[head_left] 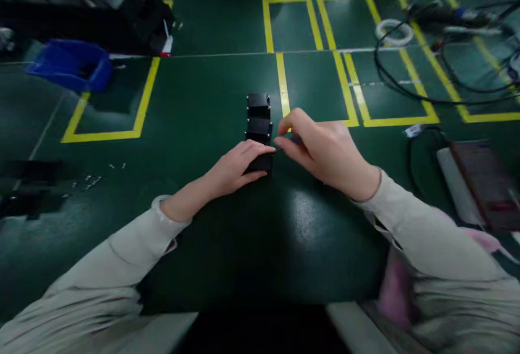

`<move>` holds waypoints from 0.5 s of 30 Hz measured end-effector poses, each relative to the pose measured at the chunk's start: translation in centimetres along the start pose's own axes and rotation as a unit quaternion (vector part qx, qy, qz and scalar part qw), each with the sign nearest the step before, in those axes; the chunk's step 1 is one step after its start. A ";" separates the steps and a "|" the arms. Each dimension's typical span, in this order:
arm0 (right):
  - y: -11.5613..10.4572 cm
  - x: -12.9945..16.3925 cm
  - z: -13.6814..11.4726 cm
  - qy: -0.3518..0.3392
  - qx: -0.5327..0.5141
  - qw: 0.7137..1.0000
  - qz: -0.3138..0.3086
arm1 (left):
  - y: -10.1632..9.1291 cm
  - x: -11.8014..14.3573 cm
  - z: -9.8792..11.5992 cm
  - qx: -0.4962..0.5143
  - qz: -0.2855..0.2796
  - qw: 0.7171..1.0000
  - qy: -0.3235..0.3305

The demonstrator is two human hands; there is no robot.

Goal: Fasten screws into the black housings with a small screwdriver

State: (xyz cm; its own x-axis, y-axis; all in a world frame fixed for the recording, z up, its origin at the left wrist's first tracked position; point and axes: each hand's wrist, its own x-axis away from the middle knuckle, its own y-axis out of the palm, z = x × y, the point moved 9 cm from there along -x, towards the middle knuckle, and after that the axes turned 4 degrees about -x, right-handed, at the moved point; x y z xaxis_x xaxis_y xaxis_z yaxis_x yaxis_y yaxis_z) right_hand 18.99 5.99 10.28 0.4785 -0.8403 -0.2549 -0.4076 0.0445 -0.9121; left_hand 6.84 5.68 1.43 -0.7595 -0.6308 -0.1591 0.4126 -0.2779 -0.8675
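Left hand (239, 167) clamps nearest small black metal block (260, 163) of a row mid-bench (203, 99); right hand (320, 150) pinches thin dark tool (277, 151) at it. Risk: tool slipping, nudging neighbouring blocks (259, 116) askew.

A dark green work table (211, 77) marked with yellow tape rectangles (106, 135) — overhead light glints off its glossy surface. A blue bin (69, 64) sits far left; black cables (410, 91) coil far right.

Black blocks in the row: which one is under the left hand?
The nearest block; the left hand rests on it, while the two farther ones sit untouched.
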 end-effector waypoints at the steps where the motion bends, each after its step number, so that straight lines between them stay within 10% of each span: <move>1: 0.0 0.0 0.0 -0.002 -0.006 1.000 -0.001 | 0.0 0.0 0.0 0.002 -0.002 1.000 -0.004; 15: 0.0 0.0 -0.5 -0.024 -0.030 0.999 -0.005 | -0.1 0.1 0.0 -0.037 -0.017 0.999 -0.009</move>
State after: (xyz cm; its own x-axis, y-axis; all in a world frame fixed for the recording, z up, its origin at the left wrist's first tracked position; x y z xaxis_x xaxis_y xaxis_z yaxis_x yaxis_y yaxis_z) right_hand 18.54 5.73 10.43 0.5188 -0.8135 -0.2629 -0.4481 0.0031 -0.8940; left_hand 6.72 5.71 1.50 -0.7631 -0.6346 -0.1222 0.3484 -0.2448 -0.9048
